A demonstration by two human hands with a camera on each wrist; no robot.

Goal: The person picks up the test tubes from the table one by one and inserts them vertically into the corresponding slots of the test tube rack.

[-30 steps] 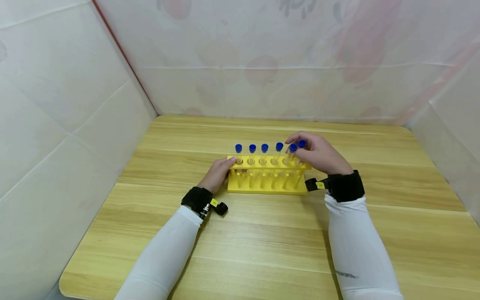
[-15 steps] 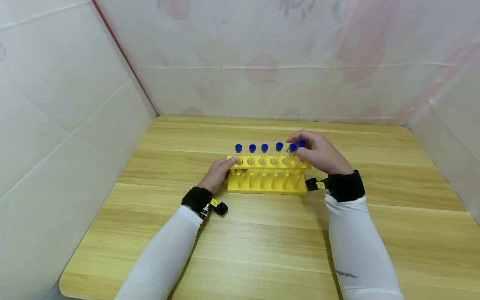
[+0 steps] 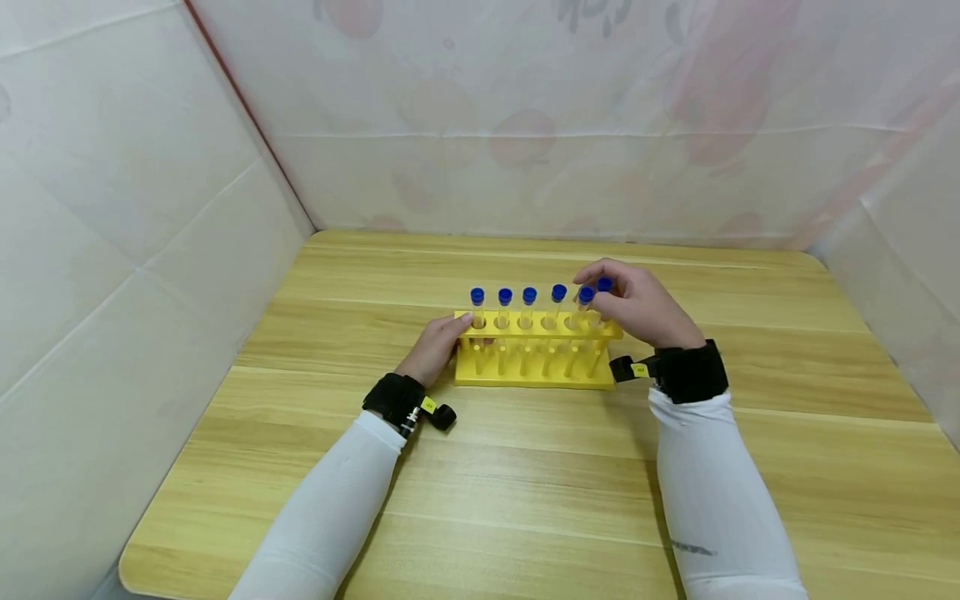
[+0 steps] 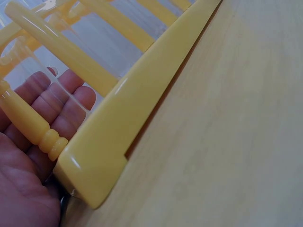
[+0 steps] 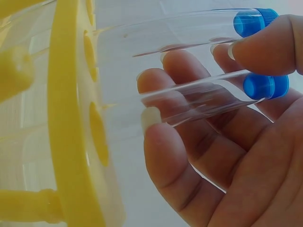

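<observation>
Left hand (image 3: 438, 346): fingers together, straight, against the yellow test-tube rack (image 3: 536, 354) end.
Right hand (image 3: 637, 307): fingertips pinching the rightmost blue-capped test tube (image 3: 600, 304).

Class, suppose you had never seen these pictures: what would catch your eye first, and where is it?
First the bright yellow rack at the middle of the wooden table, with six blue-capped tubes standing in a row. Next the right hand, fingers curled round the tube at the rack's right end, while the left hand rests against the rack's left end.
</observation>
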